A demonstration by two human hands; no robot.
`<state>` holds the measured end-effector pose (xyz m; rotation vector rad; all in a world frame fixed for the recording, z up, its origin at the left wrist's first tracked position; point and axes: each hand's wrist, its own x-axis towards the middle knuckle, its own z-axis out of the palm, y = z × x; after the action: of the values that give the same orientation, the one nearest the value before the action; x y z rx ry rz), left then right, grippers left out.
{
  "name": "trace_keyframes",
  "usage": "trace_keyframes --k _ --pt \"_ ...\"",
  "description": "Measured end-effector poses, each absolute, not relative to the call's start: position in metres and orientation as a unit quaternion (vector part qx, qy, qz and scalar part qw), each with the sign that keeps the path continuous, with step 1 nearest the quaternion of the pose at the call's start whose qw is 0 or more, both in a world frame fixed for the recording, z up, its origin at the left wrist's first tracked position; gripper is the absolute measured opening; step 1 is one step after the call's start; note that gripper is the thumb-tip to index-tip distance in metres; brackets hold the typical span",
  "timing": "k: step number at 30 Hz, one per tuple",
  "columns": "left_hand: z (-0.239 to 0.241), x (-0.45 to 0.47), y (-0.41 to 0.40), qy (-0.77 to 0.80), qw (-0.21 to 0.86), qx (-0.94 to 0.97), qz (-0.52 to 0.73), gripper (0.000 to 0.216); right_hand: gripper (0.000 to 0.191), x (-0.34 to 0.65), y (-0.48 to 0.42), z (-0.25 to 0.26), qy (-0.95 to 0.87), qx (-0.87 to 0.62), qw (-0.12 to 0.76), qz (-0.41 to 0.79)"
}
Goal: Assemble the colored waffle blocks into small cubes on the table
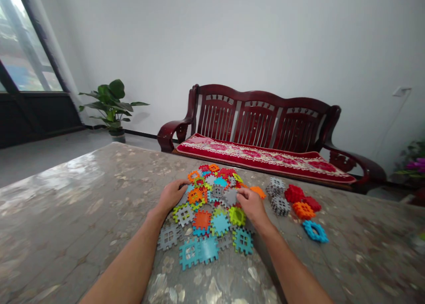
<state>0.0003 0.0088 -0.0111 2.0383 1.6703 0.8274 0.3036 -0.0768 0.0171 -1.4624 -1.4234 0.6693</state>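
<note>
Many interlocking plastic tiles with toothed edges lie in a loose, overlapping heap on the table in front of me. My right hand (pixel 248 201) is at the heap's right side, its thumb and fingers pinching the edge of a plain grey tile (pixel 230 197). At the left edge of the heap rests my left hand (pixel 172 194), fingers bent over some tiles; what they touch is partly hidden. Between the hands are an orange window tile (pixel 196 196) and a grey window tile (pixel 217 191). Closer to me lie a red-orange tile (pixel 202 220), a light blue tile (pixel 220 224) and a teal pair (pixel 199 252).
Right of the heap stand sorted stacks: grey tiles (pixel 280 205), red tiles (pixel 294 193), orange tiles (pixel 303 210) and blue tiles (pixel 315 231). A patterned cloth covers the table (pixel 99 215). Beyond it are a wooden bench (pixel 255 118) and a potted plant (pixel 111 105).
</note>
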Motion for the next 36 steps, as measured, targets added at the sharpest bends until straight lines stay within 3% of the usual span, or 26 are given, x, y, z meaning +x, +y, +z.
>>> trace_keyframes --k 8,24,36 --pt "-0.012 -0.001 0.011 0.594 0.185 0.729 0.286 0.035 0.044 0.335 -0.085 -0.007 -0.477 -0.6 0.567 0.301" --pt "-0.018 -0.004 0.014 0.588 0.206 0.719 0.309 0.035 0.047 0.345 -0.081 -0.021 -0.489 -0.645 0.566 0.156" --pt "-0.016 -0.004 0.014 0.587 0.193 0.731 0.289 0.036 0.047 0.368 -0.082 -0.023 -0.466 -0.667 0.568 0.122"
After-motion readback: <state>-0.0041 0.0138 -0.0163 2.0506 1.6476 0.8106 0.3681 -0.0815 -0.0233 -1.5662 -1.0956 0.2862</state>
